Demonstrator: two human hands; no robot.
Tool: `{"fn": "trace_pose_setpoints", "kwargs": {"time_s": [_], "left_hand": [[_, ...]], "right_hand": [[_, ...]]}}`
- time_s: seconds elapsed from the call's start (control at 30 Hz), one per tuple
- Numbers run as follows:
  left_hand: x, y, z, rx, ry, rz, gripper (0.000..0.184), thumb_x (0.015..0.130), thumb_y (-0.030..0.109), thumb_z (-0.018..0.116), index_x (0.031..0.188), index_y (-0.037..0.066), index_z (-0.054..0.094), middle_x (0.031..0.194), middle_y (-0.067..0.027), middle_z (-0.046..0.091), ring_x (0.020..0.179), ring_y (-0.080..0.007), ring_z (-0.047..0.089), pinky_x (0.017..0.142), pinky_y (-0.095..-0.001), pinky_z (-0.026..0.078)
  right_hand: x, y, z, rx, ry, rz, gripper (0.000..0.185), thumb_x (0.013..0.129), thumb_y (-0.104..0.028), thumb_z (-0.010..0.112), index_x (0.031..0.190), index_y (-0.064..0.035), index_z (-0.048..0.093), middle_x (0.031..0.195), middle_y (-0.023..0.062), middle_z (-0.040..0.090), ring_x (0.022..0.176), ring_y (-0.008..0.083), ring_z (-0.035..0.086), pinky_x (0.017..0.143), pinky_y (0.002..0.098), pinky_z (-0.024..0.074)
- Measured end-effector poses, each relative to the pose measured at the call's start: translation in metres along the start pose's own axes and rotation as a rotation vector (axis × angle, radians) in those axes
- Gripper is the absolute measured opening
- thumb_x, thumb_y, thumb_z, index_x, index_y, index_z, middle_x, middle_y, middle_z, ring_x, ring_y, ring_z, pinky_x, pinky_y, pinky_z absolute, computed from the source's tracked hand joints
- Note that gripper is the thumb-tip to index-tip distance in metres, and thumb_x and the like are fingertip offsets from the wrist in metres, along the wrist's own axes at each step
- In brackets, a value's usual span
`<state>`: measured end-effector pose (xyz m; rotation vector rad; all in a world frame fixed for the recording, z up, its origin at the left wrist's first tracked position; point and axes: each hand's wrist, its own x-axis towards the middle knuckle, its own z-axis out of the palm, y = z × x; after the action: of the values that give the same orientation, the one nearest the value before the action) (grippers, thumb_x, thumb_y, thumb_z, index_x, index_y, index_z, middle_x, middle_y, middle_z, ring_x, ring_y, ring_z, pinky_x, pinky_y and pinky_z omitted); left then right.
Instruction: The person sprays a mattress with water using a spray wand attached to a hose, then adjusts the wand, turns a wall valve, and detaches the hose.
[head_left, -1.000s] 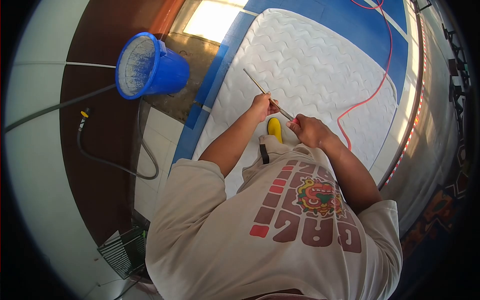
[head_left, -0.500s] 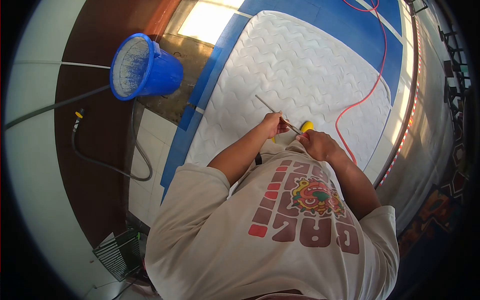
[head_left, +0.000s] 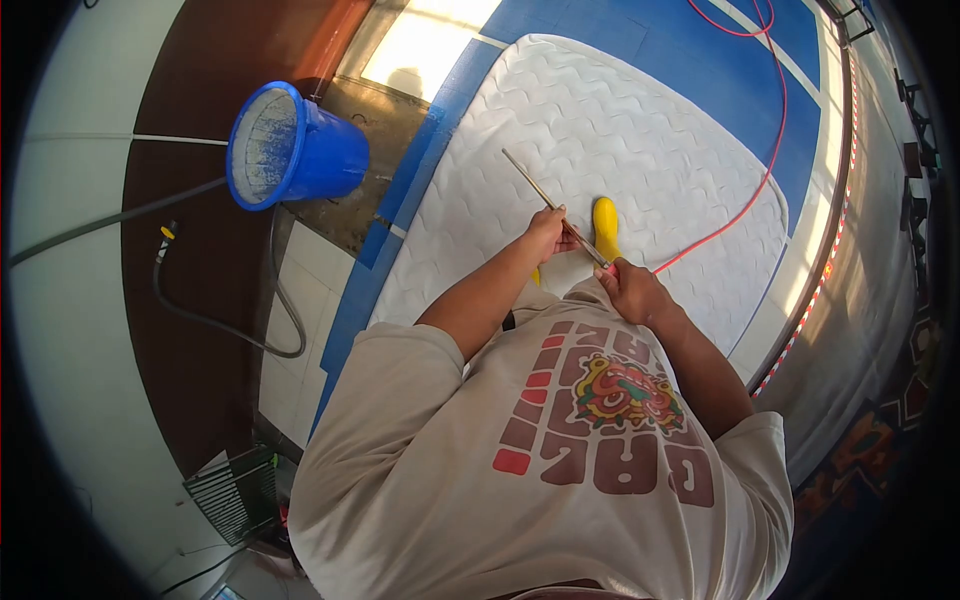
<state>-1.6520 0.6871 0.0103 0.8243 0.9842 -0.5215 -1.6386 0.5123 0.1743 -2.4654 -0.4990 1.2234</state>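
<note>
A thin metal wand (head_left: 527, 178), like a spray lance, slants across the front of my body with its tip up and to the left. My left hand (head_left: 547, 235) is wrapped around its middle. At the rear end, my right hand (head_left: 637, 290) is closed on it, and the handle is mostly hidden in the fingers. A red hose (head_left: 722, 231) runs up to that hand. Below lies a white quilted mattress (head_left: 610, 120), on which a yellow boot (head_left: 605, 225) stands just ahead of my hands.
A blue bucket (head_left: 335, 155) is at the upper left, near a grey hose (head_left: 195, 320) with a yellow fitting. Blue flooring (head_left: 700, 70) surrounds the mattress. Red-and-white tape (head_left: 812, 310) runs along the right side, and a green rack (head_left: 235, 495) stands at lower left.
The yellow boot has come forward and shows more fully. The wand's tip has swung farther up and left. The red hose now runs to the right hand at a flatter angle.
</note>
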Motion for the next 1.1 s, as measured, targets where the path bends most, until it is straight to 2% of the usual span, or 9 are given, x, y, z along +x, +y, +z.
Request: {"fn": "trace_pose_setpoints", "kwargs": {"time_s": [0.1,0.17,0.23,0.4,0.63,0.93,1.0,1.03,1.1], "left_hand": [[0.012,-0.005,0.026,0.013,-0.014,-0.161,0.036,0.094,0.036,0.034,0.084,0.005,0.049,0.075,-0.01,0.061,0.061,-0.0208,0.059,0.059,-0.0362,0.054],[0.018,-0.008,0.046,0.021,-0.117,-0.258,0.035,0.093,0.038,0.038,0.081,0.006,0.047,0.079,-0.0096,0.06,0.067,-0.0215,0.06,0.065,-0.0375,0.053],[0.02,-0.008,0.067,0.02,-0.117,-0.269,0.03,0.093,0.035,0.039,0.088,0.006,0.046,0.08,-0.0098,0.06,0.072,-0.0219,0.06,0.068,-0.0375,0.053],[0.024,0.012,0.099,-0.026,-0.066,-0.166,0.019,0.094,0.027,0.04,0.101,0.01,0.04,0.084,-0.0102,0.06,0.077,-0.0226,0.061,0.071,-0.0387,0.052],[0.038,0.043,0.118,-0.01,0.04,-0.142,0.015,0.094,0.025,0.039,0.099,0.011,0.04,0.086,-0.0101,0.06,0.075,-0.0225,0.06,0.071,-0.039,0.052],[0.041,0.061,0.136,-0.004,0.102,-0.045,0.015,0.094,0.026,0.04,0.096,0.011,0.039,0.084,-0.0091,0.059,0.072,-0.0213,0.059,0.07,-0.0374,0.051],[0.042,0.057,0.136,0.024,0.062,-0.013,0.023,0.093,0.025,0.04,0.112,0.011,0.04,0.084,-0.0087,0.059,0.072,-0.02,0.059,0.069,-0.0366,0.051],[0.042,0.053,0.135,0.023,0.062,-0.009,0.023,0.093,0.025,0.04,0.112,0.011,0.04,0.084,-0.0087,0.059,0.072,-0.02,0.059,0.069,-0.0366,0.051],[0.04,0.044,0.136,0.046,0.149,-0.064,0.042,0.093,0.024,0.04,0.132,0.012,0.029,0.083,-0.0082,0.059,0.07,-0.0175,0.058,0.068,-0.0353,0.052]], "right_hand": [[0.009,0.022,-0.024,-0.013,-0.009,0.007,0.048,0.089,-0.045,0.043,0.095,0.0011,0.054,0.086,0.0242,0.061,0.087,0.0391,0.058,0.076,0.0447,0.0454],[0.019,0.036,-0.04,0.001,-0.024,0.01,0.049,0.089,-0.046,0.043,0.095,0.001,0.055,0.087,0.0241,0.061,0.087,0.0389,0.058,0.076,0.0445,0.0455],[0.034,0.054,-0.054,0.0,-0.095,0.049,0.049,0.088,-0.046,0.043,0.095,0.0006,0.056,0.087,0.0243,0.061,0.087,0.039,0.059,0.077,0.0442,0.0455],[0.063,0.089,-0.082,-0.014,-0.147,-0.01,0.05,0.088,-0.047,0.042,0.094,0.0003,0.057,0.087,0.024,0.061,0.087,0.039,0.059,0.077,0.0443,0.0455],[0.091,0.102,-0.111,0.011,-0.149,-0.125,0.05,0.088,-0.048,0.04,0.093,-0.0006,0.056,0.085,0.0235,0.061,0.085,0.0392,0.059,0.076,0.0453,0.0454],[0.107,0.117,-0.125,0.038,-0.144,-0.138,0.048,0.089,-0.047,0.042,0.094,-0.0001,0.054,0.086,0.0238,0.061,0.084,0.0395,0.059,0.074,0.0457,0.046],[0.105,0.132,-0.123,0.048,-0.12,-0.147,0.048,0.089,-0.046,0.042,0.094,-0.0001,0.054,0.085,0.0236,0.061,0.083,0.0396,0.059,0.073,0.0459,0.0461],[0.102,0.137,-0.124,0.059,-0.094,-0.157,0.048,0.089,-0.046,0.041,0.093,-0.0002,0.054,0.085,0.0234,0.061,0.083,0.0397,0.059,0.073,0.046,0.0462],[0.096,0.146,-0.133,0.038,-0.117,-0.118,0.048,0.089,-0.046,0.042,0.093,-0.0002,0.054,0.084,0.0232,0.061,0.082,0.0397,0.059,0.072,0.0461,0.0463]]}}
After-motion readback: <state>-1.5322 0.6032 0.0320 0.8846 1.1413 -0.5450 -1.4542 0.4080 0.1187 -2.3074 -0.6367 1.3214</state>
